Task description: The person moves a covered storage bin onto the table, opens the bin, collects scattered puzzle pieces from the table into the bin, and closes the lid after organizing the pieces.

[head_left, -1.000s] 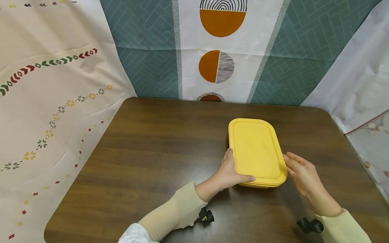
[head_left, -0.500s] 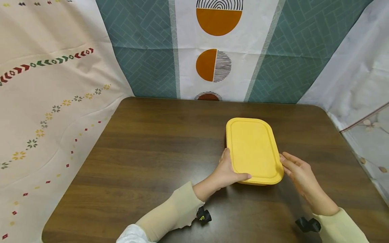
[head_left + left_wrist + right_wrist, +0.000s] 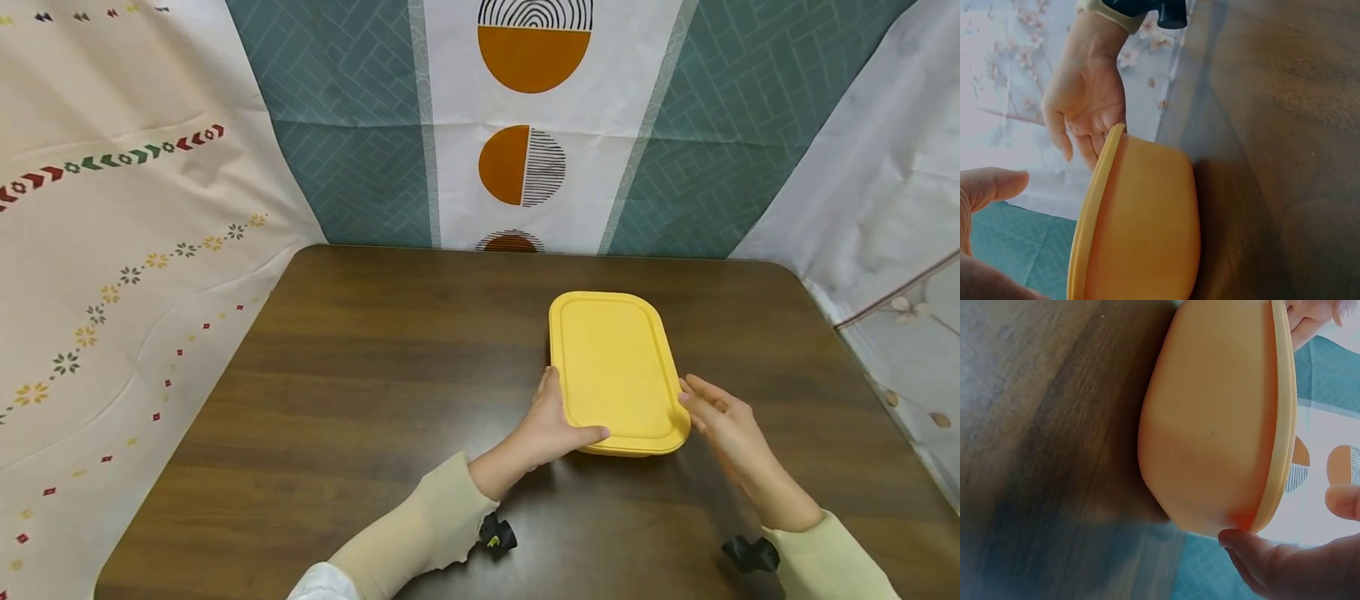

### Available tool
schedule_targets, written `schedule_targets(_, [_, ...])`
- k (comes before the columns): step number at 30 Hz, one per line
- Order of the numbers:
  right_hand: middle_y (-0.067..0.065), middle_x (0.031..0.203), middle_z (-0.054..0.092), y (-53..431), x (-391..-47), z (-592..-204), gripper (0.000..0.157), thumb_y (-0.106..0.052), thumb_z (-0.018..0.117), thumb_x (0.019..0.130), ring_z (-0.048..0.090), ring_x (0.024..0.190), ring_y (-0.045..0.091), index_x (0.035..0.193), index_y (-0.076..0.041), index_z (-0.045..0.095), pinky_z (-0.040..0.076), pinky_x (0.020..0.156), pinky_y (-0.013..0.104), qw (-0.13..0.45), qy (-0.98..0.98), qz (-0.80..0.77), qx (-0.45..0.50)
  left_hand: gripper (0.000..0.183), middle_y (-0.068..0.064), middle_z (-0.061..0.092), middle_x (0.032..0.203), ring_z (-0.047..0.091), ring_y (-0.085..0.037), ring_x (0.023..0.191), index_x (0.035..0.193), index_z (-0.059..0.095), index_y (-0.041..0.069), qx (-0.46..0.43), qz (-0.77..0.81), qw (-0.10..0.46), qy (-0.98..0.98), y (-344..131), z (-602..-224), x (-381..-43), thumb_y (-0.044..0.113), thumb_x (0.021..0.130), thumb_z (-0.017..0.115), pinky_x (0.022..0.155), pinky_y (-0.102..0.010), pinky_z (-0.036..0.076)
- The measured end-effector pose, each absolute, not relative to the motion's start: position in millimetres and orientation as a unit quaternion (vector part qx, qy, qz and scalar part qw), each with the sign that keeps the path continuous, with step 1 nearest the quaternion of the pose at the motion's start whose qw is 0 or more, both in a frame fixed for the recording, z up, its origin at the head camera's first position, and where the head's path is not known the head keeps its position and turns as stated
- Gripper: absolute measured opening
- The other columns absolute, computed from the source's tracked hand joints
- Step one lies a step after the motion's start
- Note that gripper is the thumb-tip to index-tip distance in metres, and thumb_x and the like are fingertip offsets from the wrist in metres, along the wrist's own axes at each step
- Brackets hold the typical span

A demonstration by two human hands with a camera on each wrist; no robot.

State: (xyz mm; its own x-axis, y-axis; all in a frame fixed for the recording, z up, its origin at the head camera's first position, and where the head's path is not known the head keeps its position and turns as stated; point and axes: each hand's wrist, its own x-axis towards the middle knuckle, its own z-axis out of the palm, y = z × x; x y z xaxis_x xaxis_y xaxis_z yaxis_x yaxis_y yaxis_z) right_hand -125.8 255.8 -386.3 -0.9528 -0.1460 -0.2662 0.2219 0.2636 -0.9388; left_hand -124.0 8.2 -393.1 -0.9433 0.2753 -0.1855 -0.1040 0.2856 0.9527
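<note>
A yellow lidded food container rests on the wooden table, its long sides running away from me; the lid lies on it. My left hand holds its front left corner, thumb over the lid and fingers along the left side. Those fingertips are partly hidden. At the right long edge, near the front, my right hand touches the rim with its fingertips. In the right wrist view a fingertip of that hand meets the container just under the lid's rim, while its thumb stands apart. The container's inside is hidden.
The brown wooden table extends left of the container and behind it. A patterned green and white cloth hangs at the back edge. Pale printed cloths hang at the left and right. Black wrist cameras sit under both sleeves.
The whole scene has slid slightly left in the head view. Both hands keep their places on the container, and the lid looks the same.
</note>
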Motion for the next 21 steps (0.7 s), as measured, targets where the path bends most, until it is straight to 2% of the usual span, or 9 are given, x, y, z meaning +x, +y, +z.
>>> schedule_targets(5, [0.025,0.156,0.010,251,-128,-387,0.072,-0.030,0.044,0.101,0.013,0.143,0.038,0.149,0.006,0.004,0.022,0.112,0.041,0.158,0.786,-0.596,0.036,0.108,-0.019,0.001,0.158,0.005,-0.030,0.146,0.150,0.003,-0.003,0.049,0.600,0.155,0.783,6,-396,-124,0.020,0.076,0.077,0.115,-0.049,0.017])
schedule_targets(7, [0.025,0.156,0.011,248,-129,-388,0.072,-0.030,0.044,0.101,0.014,0.143,0.037,0.149,0.006,0.005,0.020,0.111,0.045,0.158,0.789,-0.593,0.040,0.107,-0.020,0.001,0.158,0.006,-0.030,0.146,0.150,0.003,-0.003,0.049,0.598,0.152,0.786,4,-397,-124,0.020,0.076,0.077,0.115,-0.049,0.018])
schedule_targets(17, [0.026,0.154,0.019,237,-133,-388,0.067,-0.028,0.045,0.101,0.022,0.141,0.037,0.148,0.008,0.012,0.028,0.108,0.038,0.136,0.806,-0.575,0.035,0.104,-0.022,0.005,0.157,0.011,-0.032,0.145,0.150,0.006,-0.005,0.037,0.594,0.143,0.791,-5,-396,-127,0.020,0.077,0.076,0.114,-0.049,0.020])
schedule_targets(21, [0.025,0.152,0.023,231,-131,-388,0.066,-0.027,0.046,0.101,0.025,0.140,0.038,0.148,0.008,0.016,0.033,0.106,0.028,0.116,0.823,-0.556,0.029,0.103,-0.024,0.005,0.157,0.010,-0.034,0.145,0.149,0.007,-0.007,0.028,0.610,0.135,0.780,-8,-396,-128,0.017,0.076,0.076,0.115,-0.050,0.018])
